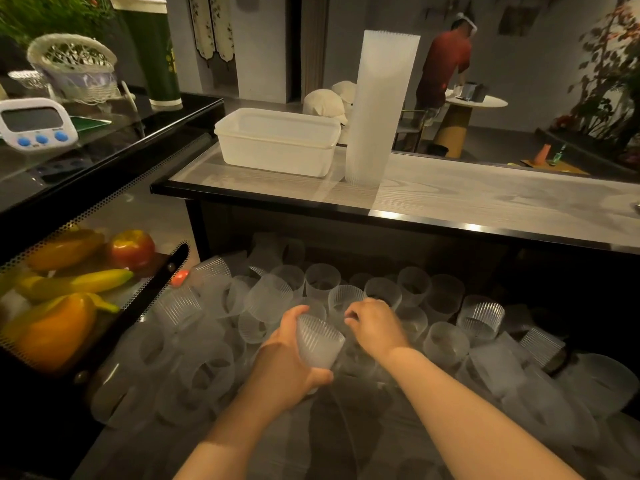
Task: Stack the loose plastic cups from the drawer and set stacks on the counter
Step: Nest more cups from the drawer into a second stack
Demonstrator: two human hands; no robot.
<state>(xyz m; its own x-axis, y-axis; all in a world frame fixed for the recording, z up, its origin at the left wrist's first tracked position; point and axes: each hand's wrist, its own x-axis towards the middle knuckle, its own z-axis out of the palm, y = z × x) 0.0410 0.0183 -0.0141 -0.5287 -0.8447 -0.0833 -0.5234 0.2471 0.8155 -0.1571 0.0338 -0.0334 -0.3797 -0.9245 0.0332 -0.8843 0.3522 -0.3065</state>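
Note:
Several loose frosted ribbed plastic cups (479,318) fill the open drawer (363,431) below the counter. My left hand (289,355) grips a ribbed cup (318,344), tilted with its mouth toward the upper left. My right hand (374,325) reaches down onto another cup (341,301) in the pile, fingers curled at its rim; whether it grips the cup is hidden. A tall stack of cups (379,109) stands upright on the wood-grain counter (485,199).
A white lidded plastic box (277,140) sits left of the tall stack. On the left, a display case holds fake fruit (74,282), with a timer (33,124) and basket (74,65) on top. A person in red stands at a far table (476,102).

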